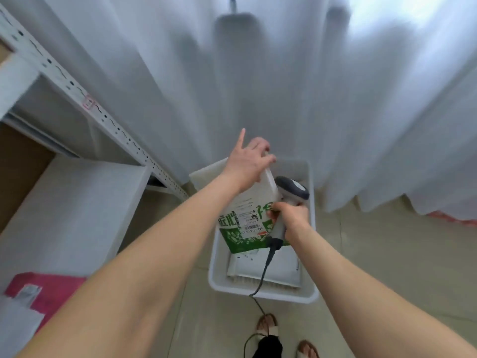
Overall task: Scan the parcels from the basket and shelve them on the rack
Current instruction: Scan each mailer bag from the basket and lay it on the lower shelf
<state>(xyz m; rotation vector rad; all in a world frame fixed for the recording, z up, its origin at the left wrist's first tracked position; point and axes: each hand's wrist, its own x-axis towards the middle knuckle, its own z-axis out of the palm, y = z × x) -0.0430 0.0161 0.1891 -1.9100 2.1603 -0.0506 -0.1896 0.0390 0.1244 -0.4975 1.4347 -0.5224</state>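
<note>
My left hand [249, 161] grips the top edge of a white and green parcel bag [245, 223] and holds it upright over the white basket [260, 290]. A shipping label faces me on the bag's front. My right hand [291, 215] is wrapped round the handle of a grey barcode scanner [293, 188], whose head sits just right of the bag's upper edge. The scanner's black cable [265, 264] trails down over the basket rim to the floor. A white flat parcel [268, 267] lies in the basket below the bag.
A grey metal rack [85, 99] stands on the left, its white shelf [67, 210] carrying a pink parcel [51, 288] and a brown box [18, 166]. White curtains [284, 86] hang behind the basket. My feet [268, 326] stand on the tiled floor.
</note>
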